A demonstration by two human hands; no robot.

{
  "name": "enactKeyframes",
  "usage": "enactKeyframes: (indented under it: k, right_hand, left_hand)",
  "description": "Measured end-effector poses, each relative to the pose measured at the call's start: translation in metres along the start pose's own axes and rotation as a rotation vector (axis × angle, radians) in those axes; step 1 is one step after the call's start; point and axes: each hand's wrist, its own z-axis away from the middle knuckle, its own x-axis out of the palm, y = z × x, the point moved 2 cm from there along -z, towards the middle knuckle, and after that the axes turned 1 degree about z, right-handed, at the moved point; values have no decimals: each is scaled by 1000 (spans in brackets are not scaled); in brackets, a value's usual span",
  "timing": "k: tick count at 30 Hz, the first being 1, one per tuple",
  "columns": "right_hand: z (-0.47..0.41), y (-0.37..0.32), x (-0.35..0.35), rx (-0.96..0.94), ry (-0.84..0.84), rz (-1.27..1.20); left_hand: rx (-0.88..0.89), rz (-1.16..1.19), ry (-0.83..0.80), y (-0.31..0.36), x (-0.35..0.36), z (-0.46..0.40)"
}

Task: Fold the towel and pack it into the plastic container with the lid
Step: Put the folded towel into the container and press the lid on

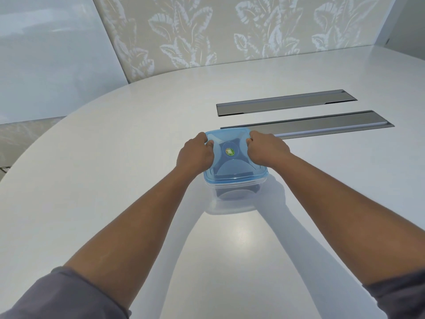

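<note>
A clear square plastic container (234, 192) stands on the white table (115, 169), with its translucent blue lid (232, 164) on top. A dark folded towel (232, 194) shows through the wall and lid. A round green sticker (230, 152) marks the lid's centre. My left hand (195, 154) grips the lid's left edge, thumb on top. My right hand (268, 149) grips the lid's right edge the same way. Both hands press on the lid from the far corners.
Two long grey metal cable hatches (285, 102) (322, 124) are set flush in the table behind the container. A leaf-patterned wall (230, 31) rises beyond the table's curved far edge. Grey sleeves (57, 298) cover my upper arms.
</note>
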Motion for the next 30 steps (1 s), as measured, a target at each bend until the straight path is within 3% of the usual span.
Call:
enactKeyframes:
  k: [5, 10, 15, 17, 19, 22, 25, 30]
  right_hand:
    - [3, 0, 1, 5, 15, 31]
    - [2, 1, 1, -13, 3, 43]
    - [-1, 4, 4, -27, -25, -38]
    - [-1, 6, 7, -25, -29, -99]
    - [1, 6, 10, -23, -8, -131]
    - [6, 7, 16, -12, 101, -189]
    - [12, 11, 21, 50, 226, -244]
    - [15, 12, 21, 48, 279, -261]
  left_hand:
    - [-101, 402, 40, -9, 11, 11]
    - [-207, 645, -114, -11, 12, 9]
    - [-440, 904, -282, -8, 13, 8]
    - [-434, 900, -264, -5, 17, 9]
    - [-323, 792, -151, -3, 22, 11]
    - [-126, 648, -8, -1, 20, 16]
    - [18, 425, 23, 2, 18, 13]
    - [13, 363, 56, 0, 18, 15]
